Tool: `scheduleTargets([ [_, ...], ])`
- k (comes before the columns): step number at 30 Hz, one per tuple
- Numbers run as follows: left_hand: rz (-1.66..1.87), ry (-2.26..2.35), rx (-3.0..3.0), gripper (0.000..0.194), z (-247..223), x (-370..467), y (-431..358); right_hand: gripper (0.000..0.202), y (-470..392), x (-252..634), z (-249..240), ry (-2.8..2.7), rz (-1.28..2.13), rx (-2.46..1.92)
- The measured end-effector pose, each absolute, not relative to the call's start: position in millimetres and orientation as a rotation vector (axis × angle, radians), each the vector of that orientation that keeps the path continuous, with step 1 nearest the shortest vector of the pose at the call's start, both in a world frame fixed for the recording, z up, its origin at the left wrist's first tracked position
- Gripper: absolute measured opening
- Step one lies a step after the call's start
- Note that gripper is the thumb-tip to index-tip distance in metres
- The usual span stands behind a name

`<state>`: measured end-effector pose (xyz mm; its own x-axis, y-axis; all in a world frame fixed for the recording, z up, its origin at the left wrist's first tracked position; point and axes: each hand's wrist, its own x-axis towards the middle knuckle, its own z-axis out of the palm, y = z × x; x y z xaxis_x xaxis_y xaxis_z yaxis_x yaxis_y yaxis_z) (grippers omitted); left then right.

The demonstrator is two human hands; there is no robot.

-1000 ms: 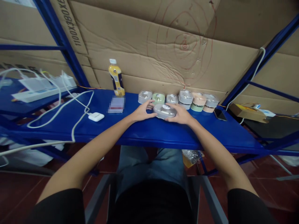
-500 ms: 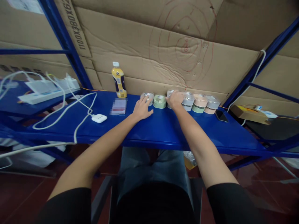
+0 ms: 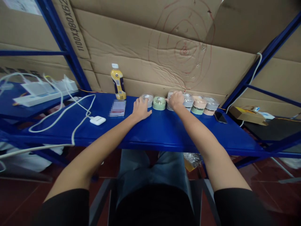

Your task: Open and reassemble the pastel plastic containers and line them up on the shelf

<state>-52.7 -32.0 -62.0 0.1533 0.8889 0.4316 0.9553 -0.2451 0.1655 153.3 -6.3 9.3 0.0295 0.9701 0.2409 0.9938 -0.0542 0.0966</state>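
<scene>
At the left end of a row of small containers, my left hand (image 3: 140, 110) touches a pale container with a clear lid (image 3: 148, 99). Its thumb sticks out to the right and its fingers are apart. A green container (image 3: 159, 103) stands by itself between my hands. My right hand (image 3: 176, 100) is curled over a grey container with a clear lid (image 3: 169, 104), mostly hidden behind the fingers. Right of it are a grey stack (image 3: 188, 101), a peach container on a green one (image 3: 198, 104), and a grey container on a peach one (image 3: 210, 105).
A yellow drink bottle (image 3: 118, 82) and a blurred-out flat item (image 3: 118, 108) are at the left. White earbud case (image 3: 97, 120), cables and a power strip (image 3: 44, 96) lie farther left. A dark phone (image 3: 220, 117) lies right, on the blue shelf (image 3: 160, 133); cardboard (image 3: 122, 44) stands behind.
The view has shifted slightly. My right-hand fingers have curled in more over the grey container. My left hand stays at the pale container, and the containers keep their order.
</scene>
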Motion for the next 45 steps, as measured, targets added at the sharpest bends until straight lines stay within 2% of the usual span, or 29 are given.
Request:
scheduleTargets([
  [3,-0.761,-1.92,-2.21,0.078,-57,-48,-12,0.07,-11,159,7,-2.036,-0.457,-2.108],
  [9,-0.804,-2.172,-2.211,0.071,-58,-29,25,0.071,-13,164,2,-2.006,-0.336,-2.014],
  [15,-0.826,-2.167,-2.159,0.059,-61,-32,26,0.064,-16,166,4,-1.991,-0.355,-2.088],
  [20,-0.855,-2.167,-2.152,0.069,-59,-43,10,0.073,-37,164,5,-1.934,-0.326,-2.06],
  [23,-0.777,-2.132,-2.216,0.081,-61,-54,-17,0.061,-60,165,-4,-1.945,-0.331,-1.919],
  [26,-0.644,-1.945,-2.41,0.085,-63,-67,-52,0.054,-84,173,-22,-2.114,-0.218,-1.657],
  [28,-0.633,-1.666,-2.69,0.085,-61,-72,-71,0.066,-94,180,-32,-2.287,-0.124,-1.4],
  [31,-0.678,-1.126,-3.119,0.082,-56,-66,-84,0.097,-99,191,-41,-2.475,0.048,-1.071],
  [34,-0.83,-0.895,-3.261,0.075,-55,-49,-78,0.096,-98,199,-42,-2.525,0.225,-0.99],
  [36,-0.971,-0.922,-3.268,0.081,-60,-37,-70,0.093,-97,204,-43,-2.495,0.25,-1.031],
  [40,-1.202,-1.049,-3.257,0.104,-76,-24,-61,0.097,-94,217,-50,-2.406,0.266,-1.053],
  [45,-1.262,-1.133,-3.201,0.121,-88,-23,-66,0.082,-86,238,-53,-2.25,0.489,-1.016],
])
